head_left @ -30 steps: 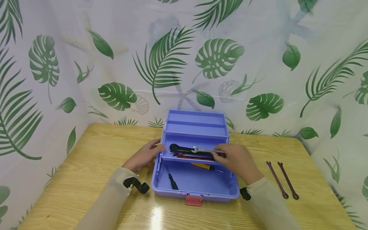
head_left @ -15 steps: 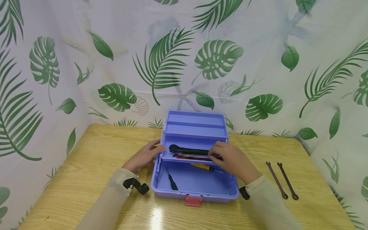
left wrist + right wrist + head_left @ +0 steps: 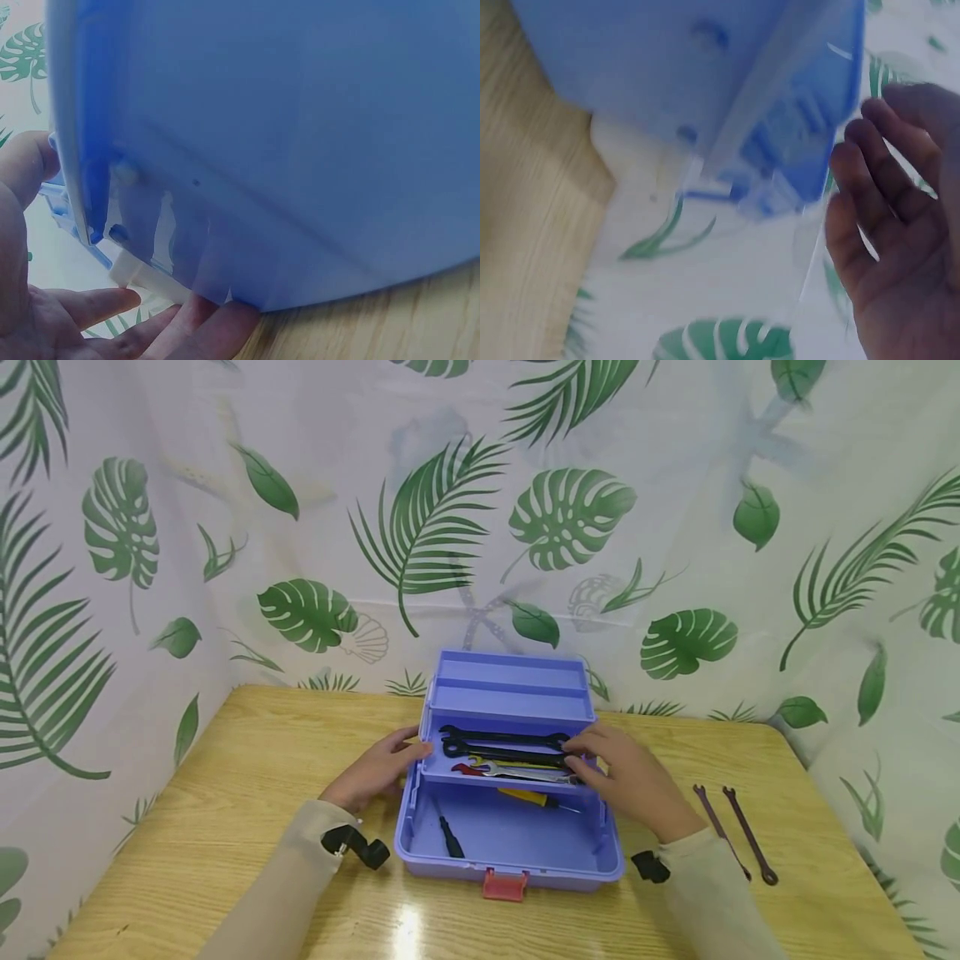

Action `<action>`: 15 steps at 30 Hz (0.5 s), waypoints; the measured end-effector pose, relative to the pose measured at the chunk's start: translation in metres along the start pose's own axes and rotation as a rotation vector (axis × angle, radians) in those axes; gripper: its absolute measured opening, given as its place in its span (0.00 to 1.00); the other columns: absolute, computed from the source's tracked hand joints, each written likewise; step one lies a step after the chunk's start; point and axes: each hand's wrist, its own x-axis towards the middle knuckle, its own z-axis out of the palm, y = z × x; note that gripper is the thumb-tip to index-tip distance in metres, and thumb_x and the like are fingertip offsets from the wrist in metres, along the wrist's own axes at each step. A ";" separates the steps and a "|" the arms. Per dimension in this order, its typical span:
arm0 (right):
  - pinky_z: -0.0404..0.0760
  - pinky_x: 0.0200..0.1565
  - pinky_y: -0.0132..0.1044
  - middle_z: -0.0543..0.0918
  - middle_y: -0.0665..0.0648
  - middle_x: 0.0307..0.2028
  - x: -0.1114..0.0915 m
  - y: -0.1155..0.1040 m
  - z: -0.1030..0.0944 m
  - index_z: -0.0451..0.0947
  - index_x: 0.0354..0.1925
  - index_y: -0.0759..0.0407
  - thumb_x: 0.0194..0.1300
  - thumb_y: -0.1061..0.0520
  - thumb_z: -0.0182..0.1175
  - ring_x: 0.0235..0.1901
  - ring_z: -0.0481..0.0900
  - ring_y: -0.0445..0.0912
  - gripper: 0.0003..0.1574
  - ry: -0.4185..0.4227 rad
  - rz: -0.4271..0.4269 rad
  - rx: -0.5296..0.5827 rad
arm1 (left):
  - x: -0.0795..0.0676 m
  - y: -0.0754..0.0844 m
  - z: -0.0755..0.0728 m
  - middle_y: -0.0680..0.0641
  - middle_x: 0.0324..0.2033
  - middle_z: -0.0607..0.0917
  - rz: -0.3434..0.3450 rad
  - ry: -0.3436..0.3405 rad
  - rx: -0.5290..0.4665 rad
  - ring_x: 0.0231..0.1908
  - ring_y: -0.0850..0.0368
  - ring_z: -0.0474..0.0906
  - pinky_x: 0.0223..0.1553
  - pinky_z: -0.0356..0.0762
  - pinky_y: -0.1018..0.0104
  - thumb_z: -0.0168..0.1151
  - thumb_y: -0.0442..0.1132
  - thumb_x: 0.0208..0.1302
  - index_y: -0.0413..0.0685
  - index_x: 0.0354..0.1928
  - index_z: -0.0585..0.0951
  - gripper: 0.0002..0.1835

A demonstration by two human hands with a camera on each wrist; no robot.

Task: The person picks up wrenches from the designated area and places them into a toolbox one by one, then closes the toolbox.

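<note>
Broadly, a thin white cloth printed with green leaves (image 3: 300, 410) hangs behind a yellowish wood-grain table (image 3: 292, 735) with a soft sheen. On it stands an open blue-violet plastic toolbox (image 3: 517, 839), smooth and boxy, its rounded rim surrounding a deep well, with a straight-walled tray (image 3: 480, 779) raised above. Along the tray lie slim wrenches: two black wrenches (image 3: 502, 737) towards the back, then a yellow wrench (image 3: 476, 761), a shiny silver wrench (image 3: 525, 772) and a red wrench (image 3: 462, 769) crowded by the front lip. Two dark maroon wrenches (image 3: 750, 835) lie on the wood, right of the toolbox; the well holds a black-handled screwdriver (image 3: 452, 838) and a yellow-and-black screwdriver (image 3: 525, 795), and a pinkish-red latch (image 3: 504, 886) sits in front. The black wrenches' right ends lie just at the right hand (image 3: 630, 777), its thumb and gently bent fingers moderately parted; whether they touch cannot be told. The left hand (image 3: 375, 768) grips the toolbox's left side, thumb over the tray edge, fingers against the outer wall.
</note>
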 end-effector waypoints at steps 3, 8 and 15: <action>0.84 0.43 0.52 0.88 0.55 0.39 -0.012 0.018 -0.005 0.87 0.46 0.60 0.70 0.61 0.66 0.39 0.85 0.50 0.07 0.130 0.086 -0.030 | -0.001 0.000 0.000 0.33 0.67 0.74 0.001 -0.003 0.000 0.55 0.39 0.83 0.47 0.88 0.46 0.61 0.57 0.74 0.51 0.80 0.60 0.40; 0.82 0.39 0.57 0.86 0.65 0.39 -0.045 0.060 -0.016 0.83 0.45 0.68 0.71 0.61 0.59 0.37 0.84 0.59 0.12 0.116 0.425 -0.095 | -0.001 0.001 0.001 0.34 0.68 0.74 -0.004 0.003 0.016 0.58 0.38 0.81 0.48 0.87 0.45 0.61 0.59 0.74 0.52 0.80 0.60 0.40; 0.68 0.22 0.39 0.72 0.55 0.21 -0.082 0.089 -0.041 0.71 0.23 0.60 0.70 0.53 0.53 0.21 0.67 0.47 0.19 -0.305 0.905 -0.068 | -0.001 0.002 0.000 0.34 0.68 0.74 -0.005 0.000 0.023 0.58 0.38 0.81 0.49 0.87 0.45 0.61 0.59 0.74 0.51 0.80 0.60 0.41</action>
